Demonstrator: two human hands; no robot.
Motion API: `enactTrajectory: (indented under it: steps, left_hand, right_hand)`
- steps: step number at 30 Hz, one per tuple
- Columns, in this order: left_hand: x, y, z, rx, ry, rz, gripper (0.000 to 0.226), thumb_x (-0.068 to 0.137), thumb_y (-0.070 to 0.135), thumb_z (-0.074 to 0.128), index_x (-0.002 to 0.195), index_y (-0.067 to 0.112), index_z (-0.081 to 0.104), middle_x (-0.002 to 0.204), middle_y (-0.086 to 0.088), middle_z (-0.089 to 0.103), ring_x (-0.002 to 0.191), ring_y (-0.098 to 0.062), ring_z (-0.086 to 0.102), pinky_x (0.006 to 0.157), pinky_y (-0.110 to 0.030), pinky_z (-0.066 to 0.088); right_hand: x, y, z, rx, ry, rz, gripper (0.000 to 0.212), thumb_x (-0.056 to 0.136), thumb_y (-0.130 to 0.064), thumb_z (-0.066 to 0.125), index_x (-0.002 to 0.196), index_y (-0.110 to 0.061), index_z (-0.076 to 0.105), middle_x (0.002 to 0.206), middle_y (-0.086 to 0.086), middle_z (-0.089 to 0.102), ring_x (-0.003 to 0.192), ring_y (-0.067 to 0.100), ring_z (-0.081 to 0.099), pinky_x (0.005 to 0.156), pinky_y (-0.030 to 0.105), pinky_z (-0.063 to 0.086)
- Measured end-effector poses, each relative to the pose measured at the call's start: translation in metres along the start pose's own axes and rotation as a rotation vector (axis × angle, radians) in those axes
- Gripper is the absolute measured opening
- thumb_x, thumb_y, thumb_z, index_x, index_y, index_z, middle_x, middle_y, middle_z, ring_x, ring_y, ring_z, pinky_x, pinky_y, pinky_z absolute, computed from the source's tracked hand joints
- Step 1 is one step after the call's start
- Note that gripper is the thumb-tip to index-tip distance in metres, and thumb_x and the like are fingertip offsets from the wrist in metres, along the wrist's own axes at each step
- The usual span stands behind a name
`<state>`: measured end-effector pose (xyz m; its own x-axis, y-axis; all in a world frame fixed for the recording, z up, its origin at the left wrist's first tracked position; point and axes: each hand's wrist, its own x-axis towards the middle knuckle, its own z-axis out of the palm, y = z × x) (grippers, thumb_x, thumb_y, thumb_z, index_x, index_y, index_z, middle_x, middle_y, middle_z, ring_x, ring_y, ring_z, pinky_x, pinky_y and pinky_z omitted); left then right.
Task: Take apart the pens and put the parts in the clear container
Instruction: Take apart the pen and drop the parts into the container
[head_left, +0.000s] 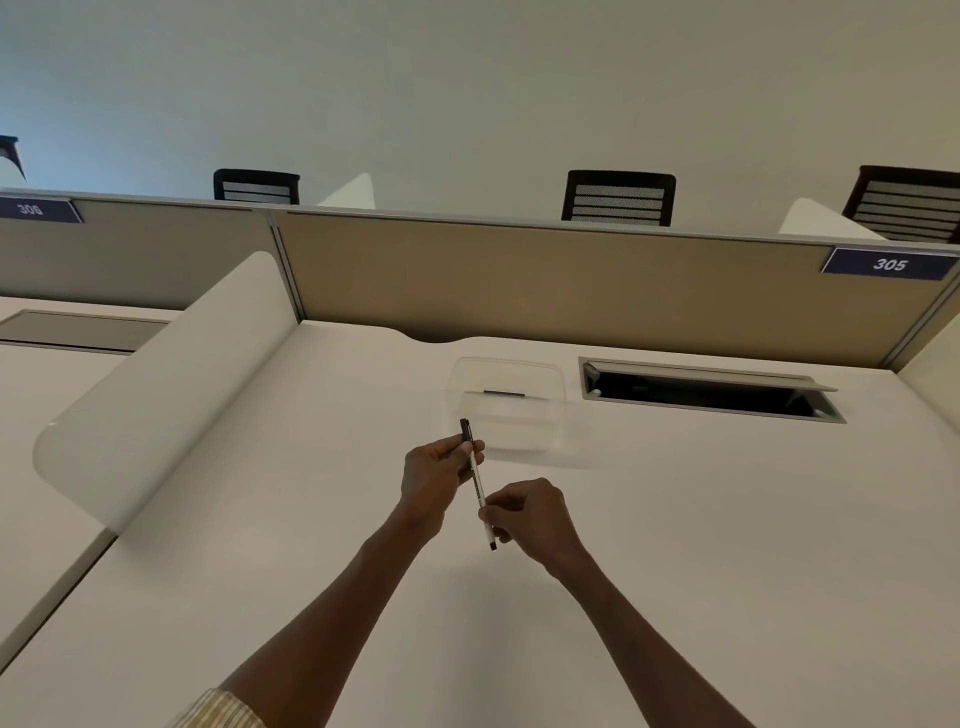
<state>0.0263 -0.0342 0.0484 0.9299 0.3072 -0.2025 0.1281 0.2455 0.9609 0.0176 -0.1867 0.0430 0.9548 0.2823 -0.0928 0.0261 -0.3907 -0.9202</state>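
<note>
A slim white pen with a dark cap at its far end and a dark tip at its near end is held above the white desk. My left hand grips it near the capped end. My right hand pinches it near the lower end. The pen runs almost straight away from me between both hands. A clear plastic container stands just beyond the hands on the desk, with a small dark part lying inside it at the far side.
An open cable hatch is sunk in the desk right of the container. A white curved side divider rises at the left. A tan partition closes the back, with chairs behind it.
</note>
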Motion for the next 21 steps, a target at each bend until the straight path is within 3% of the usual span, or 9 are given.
enactTrajectory:
  steps: [3,6,8,9,11,15,17,19,21]
  left_hand:
    - [0.005,-0.013,-0.003,0.316,0.036,0.055,0.016,0.093,0.016,0.059,0.093,0.023,0.073,0.090,-0.007,0.074,0.086,-0.023,0.067,0.079,-0.027,0.052]
    - [0.009,-0.031,-0.014,0.748,0.005,0.197,0.025,0.097,0.014,0.048,0.082,0.033,0.054,0.081,0.006,0.058,0.084,-0.019,0.050,0.079,-0.030,0.040]
    - [0.009,-0.045,-0.023,0.851,-0.046,0.173,0.023,0.100,0.015,0.045,0.115,0.019,0.061,0.112,-0.003,0.066,0.110,-0.025,0.057,0.095,-0.031,0.041]
    - [0.009,-0.051,-0.028,0.897,-0.072,0.160,0.036,0.100,0.016,0.045,0.136,0.014,0.051,0.134,-0.006,0.059,0.128,-0.026,0.051,0.105,-0.032,0.038]
    - [0.008,-0.062,-0.039,0.997,-0.139,0.196,0.051,0.101,0.018,0.043,0.150,0.012,0.030,0.156,-0.008,0.034,0.145,-0.023,0.028,0.116,-0.035,0.028]
    - [0.009,-0.082,-0.055,1.164,-0.233,0.298,0.060,0.102,0.021,0.041,0.153,0.010,0.013,0.162,-0.003,0.005,0.150,-0.019,0.001,0.122,-0.040,0.011]
    - [0.009,-0.088,-0.059,1.205,-0.239,0.303,0.062,0.103,0.024,0.040,0.153,0.009,0.008,0.162,-0.002,-0.003,0.150,-0.018,-0.005,0.122,-0.040,0.007]
    - [0.010,-0.092,-0.061,1.234,-0.235,0.305,0.064,0.103,0.028,0.039,0.153,0.009,0.005,0.160,0.000,-0.007,0.149,-0.016,-0.008,0.122,-0.039,0.004]
    - [0.010,-0.095,-0.063,1.244,-0.238,0.296,0.065,0.103,0.031,0.038,0.153,0.009,0.004,0.159,0.001,-0.010,0.148,-0.015,-0.010,0.120,-0.037,0.002]
  right_hand:
    - [0.001,0.004,0.009,-0.064,0.027,0.065,0.008,0.074,-0.010,0.072,0.068,-0.010,0.075,0.060,0.003,0.071,0.051,0.016,0.067,0.057,0.027,0.057]
    - [0.003,0.011,0.016,-0.174,0.029,0.140,0.015,0.073,-0.011,0.068,0.059,-0.012,0.073,0.055,0.001,0.068,0.048,0.012,0.065,0.050,0.020,0.048]
    - [0.006,0.017,0.022,-0.229,0.038,0.186,0.019,0.070,-0.011,0.066,0.051,-0.012,0.068,0.051,0.003,0.066,0.046,0.013,0.063,0.049,0.020,0.047]
    - [0.007,0.020,0.025,-0.255,0.046,0.211,0.019,0.069,-0.011,0.064,0.050,-0.008,0.066,0.051,0.007,0.065,0.045,0.013,0.061,0.049,0.020,0.045]
    - [0.010,0.024,0.030,-0.308,0.060,0.239,0.018,0.067,-0.012,0.062,0.054,0.000,0.064,0.054,0.015,0.066,0.043,0.015,0.055,0.045,0.019,0.041]
    - [0.013,0.024,0.038,-0.388,0.075,0.251,0.015,0.070,-0.009,0.063,0.058,-0.002,0.059,0.049,0.006,0.056,0.043,0.015,0.051,0.048,0.024,0.042]
    - [0.014,0.025,0.040,-0.428,0.077,0.225,0.008,0.076,-0.008,0.064,0.075,-0.001,0.068,0.067,0.008,0.068,0.063,0.021,0.065,0.058,0.024,0.044]
    - [0.013,0.027,0.042,-0.466,0.070,0.206,0.016,0.081,-0.007,0.063,0.092,0.004,0.069,0.086,0.014,0.073,0.083,0.027,0.070,0.063,0.023,0.043]
    - [0.012,0.029,0.045,-0.494,0.069,0.193,0.012,0.081,-0.007,0.059,0.087,0.001,0.066,0.084,0.012,0.071,0.084,0.029,0.068,0.063,0.025,0.043]
